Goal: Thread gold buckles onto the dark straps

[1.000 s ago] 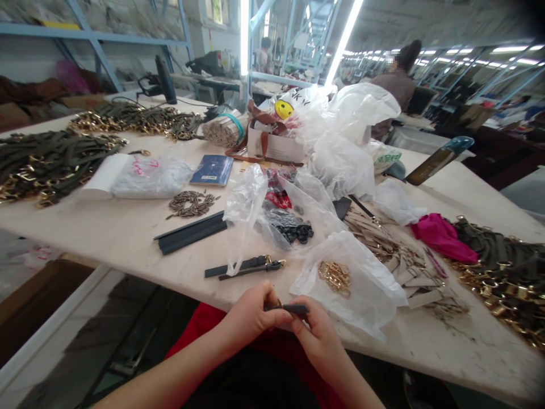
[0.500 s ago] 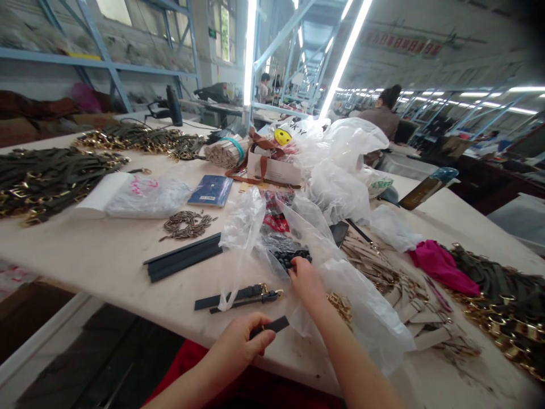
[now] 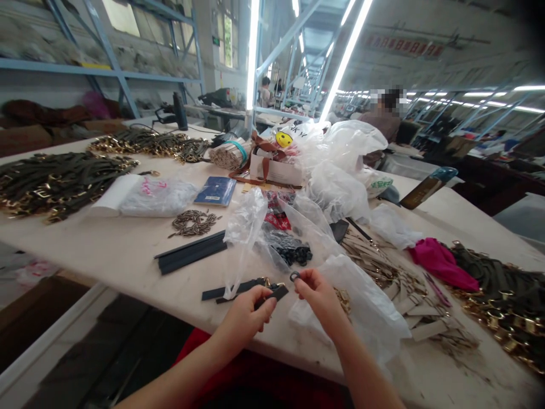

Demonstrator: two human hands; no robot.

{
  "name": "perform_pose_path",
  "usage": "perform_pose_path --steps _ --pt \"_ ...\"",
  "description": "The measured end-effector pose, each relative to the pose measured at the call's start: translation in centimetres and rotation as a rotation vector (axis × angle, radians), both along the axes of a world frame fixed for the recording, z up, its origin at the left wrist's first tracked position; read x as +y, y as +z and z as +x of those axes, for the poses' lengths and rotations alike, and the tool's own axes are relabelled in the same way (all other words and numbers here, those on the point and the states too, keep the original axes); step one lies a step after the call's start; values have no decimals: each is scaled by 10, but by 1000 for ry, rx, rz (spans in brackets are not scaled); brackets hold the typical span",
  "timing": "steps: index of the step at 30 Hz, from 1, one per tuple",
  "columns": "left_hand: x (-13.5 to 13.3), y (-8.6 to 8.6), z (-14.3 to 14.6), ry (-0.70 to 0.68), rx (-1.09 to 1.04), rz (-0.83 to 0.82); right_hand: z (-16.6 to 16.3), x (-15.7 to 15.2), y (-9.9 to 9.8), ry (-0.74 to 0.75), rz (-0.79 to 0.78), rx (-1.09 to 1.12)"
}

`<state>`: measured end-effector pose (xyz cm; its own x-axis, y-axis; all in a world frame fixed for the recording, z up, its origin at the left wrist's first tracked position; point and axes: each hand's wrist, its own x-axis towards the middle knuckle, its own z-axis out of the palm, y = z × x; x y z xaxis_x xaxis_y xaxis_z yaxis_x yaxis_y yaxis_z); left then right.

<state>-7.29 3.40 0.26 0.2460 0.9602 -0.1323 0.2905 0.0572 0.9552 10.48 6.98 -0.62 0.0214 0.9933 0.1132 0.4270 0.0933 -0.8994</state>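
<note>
My left hand (image 3: 251,311) pinches a short dark strap (image 3: 279,293) near the table's front edge, its free end pointing right. Between the thumb and fingers of my right hand (image 3: 314,288) is a small dark loop (image 3: 294,276), held just right of the strap's end. Behind it, more dark loops (image 3: 298,255) lie in a heap at the mouth of an opened clear plastic bag (image 3: 247,218). Two finished-looking dark straps with gold hardware (image 3: 238,288) lie behind my left hand, partly covered by it. Gold metal pieces (image 3: 343,300) show beside my right wrist.
Dark flat strips (image 3: 191,250), seeds in a pile (image 3: 193,222) and a blue booklet (image 3: 215,191) lie left of the bag. Bundles of olive straps (image 3: 63,176) fill the far left. Beige straps (image 3: 400,284) and a magenta cloth (image 3: 440,264) lie right. A person (image 3: 383,122) sits beyond the table.
My right hand has drawn back from the heap toward me with one dark loop. My left hand, still on the strap, has risen slightly, bringing the two closer.
</note>
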Motion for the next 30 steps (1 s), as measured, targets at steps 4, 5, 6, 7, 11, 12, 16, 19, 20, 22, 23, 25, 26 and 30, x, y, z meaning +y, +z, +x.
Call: perform_pose_path --steps 4,5,6,7,11,12,16,19,20,22,23,25,26,30 --pt "-3 11 5 2 79 124 -11 -34 13 132 -124 390" --pt "-5 14 5 -3 116 146 -11 -39 15 148 -136 428" --pt "-8 16 4 -14 149 161 -11 -43 16 155 -142 449" --pt "-10 17 3 -28 172 170 -10 -46 16 157 -146 459" --pt "-17 18 -2 -96 196 134 -5 -53 11 164 -146 422" --pt "-18 17 -3 -95 195 116 -5 -54 9 168 -144 408" --pt "-27 13 0 -43 161 83 -8 -60 1 156 -138 395" --pt "-33 11 5 -37 122 40 -11 -64 -6 142 -177 481" --pt "-35 10 6 -37 113 29 -12 -65 -8 140 -201 522" --pt "-36 10 6 -35 106 35 -14 -67 -12 136 -258 583" --pt "-37 10 5 -35 111 45 -14 -67 -14 141 -291 596" --pt "-38 12 3 -52 133 58 -14 -69 -18 156 -341 605" --pt "-39 13 1 -79 138 62 -14 -69 -21 155 -355 616" --pt "-44 17 -5 -212 71 73 -16 -71 -28 90 -386 725"
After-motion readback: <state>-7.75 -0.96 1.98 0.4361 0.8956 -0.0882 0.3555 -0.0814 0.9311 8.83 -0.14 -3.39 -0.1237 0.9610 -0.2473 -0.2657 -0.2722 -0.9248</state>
